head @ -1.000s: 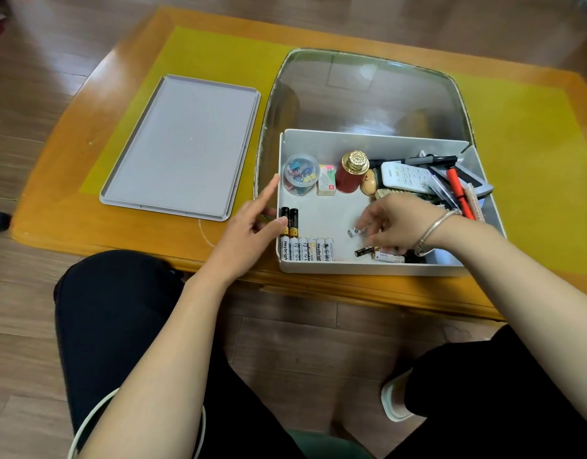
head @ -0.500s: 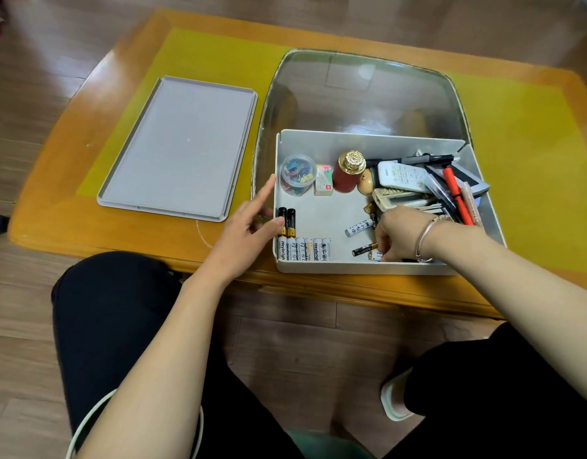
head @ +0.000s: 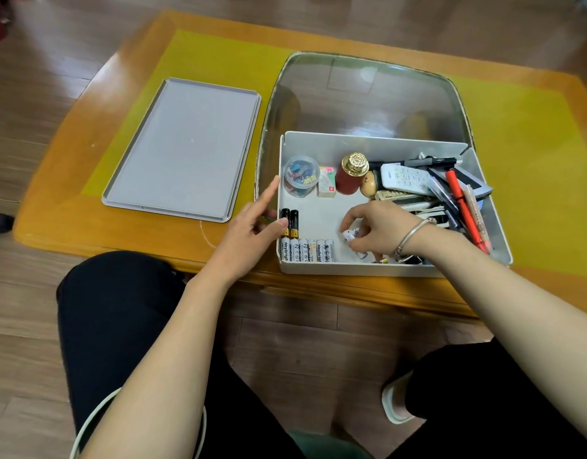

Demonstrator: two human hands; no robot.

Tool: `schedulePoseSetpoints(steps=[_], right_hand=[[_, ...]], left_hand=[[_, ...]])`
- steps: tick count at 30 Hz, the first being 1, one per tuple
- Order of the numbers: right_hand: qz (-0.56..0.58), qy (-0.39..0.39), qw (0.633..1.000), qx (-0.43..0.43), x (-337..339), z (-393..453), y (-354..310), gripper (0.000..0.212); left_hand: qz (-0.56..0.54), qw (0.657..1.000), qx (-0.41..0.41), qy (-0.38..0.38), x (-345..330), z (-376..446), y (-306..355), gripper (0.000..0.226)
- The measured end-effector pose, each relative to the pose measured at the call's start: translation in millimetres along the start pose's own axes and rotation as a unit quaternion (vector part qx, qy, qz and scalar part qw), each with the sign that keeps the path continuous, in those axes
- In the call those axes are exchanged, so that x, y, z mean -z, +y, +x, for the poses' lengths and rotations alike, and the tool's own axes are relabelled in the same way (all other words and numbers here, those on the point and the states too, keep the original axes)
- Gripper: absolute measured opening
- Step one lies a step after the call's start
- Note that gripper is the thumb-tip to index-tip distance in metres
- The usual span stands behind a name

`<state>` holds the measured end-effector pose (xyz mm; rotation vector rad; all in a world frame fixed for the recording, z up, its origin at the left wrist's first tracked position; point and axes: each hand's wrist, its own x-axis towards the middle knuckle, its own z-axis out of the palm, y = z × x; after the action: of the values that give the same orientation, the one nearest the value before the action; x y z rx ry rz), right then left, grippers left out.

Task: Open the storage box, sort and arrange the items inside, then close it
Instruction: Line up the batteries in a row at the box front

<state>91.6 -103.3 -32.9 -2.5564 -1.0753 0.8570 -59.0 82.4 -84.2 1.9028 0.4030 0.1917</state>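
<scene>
Storage box (head: 378, 269): sat open on the counter (head: 119, 94) near its front edge, directly before you
Lid (head: 182, 149): lay flat on the counter to the left of the storage box, well apart from it
Your left hand (head: 252, 233): rested against the box's left wall, index finger stretched out along the rim and thumb reaching over the wall beside the black batteries; fingers relaxed, holding nothing
Your right hand (head: 381, 226): reached into the box from the right, fingers curled, pinching a white battery (head: 350, 234) just above the box floor
White batteries (head: 307, 250): a row lay side by side along the front wall, at the left corner
Black batteries (head: 289, 222): two stood paired just behind that row, against the left wall
Clip tub (head: 300, 175): a clear round tub of coloured clips sat in the rear left corner
Eraser box (head: 327, 182): small, just right of the clip tub
Red bottle (head: 350, 173): gold cap, upright, right of the eraser box
Remote control (head: 406, 178): lay tilted in the clutter at the right
Red pen (head: 464, 207): ran slantwise along the right side
</scene>
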Motion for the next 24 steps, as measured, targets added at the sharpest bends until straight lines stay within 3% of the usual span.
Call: schedulePoseSetpoints(steps=[7, 13, 24], right_hand=[[0.059, -0.05, 0.996, -0.048, -12.0, 7.3, -0.2, 0.023], [0.049, -0.07, 0.995, -0.052, -8.0, 6.9, -2.9, 0.035], [0.071, -0.103, 0.991, -0.049, 7.6, -3.4, -0.3, 0.034]], left_hand=[[-0.006, 1.0, 0.003, -0.002, 0.0, -0.5, 0.6, 0.063], [-0.001, 1.0, 0.003, -0.003, 0.3, -0.7, 1.5, 0.063], [0.0, 1.0, 0.005, -0.004, -0.2, 0.3, -0.4, 0.063]])
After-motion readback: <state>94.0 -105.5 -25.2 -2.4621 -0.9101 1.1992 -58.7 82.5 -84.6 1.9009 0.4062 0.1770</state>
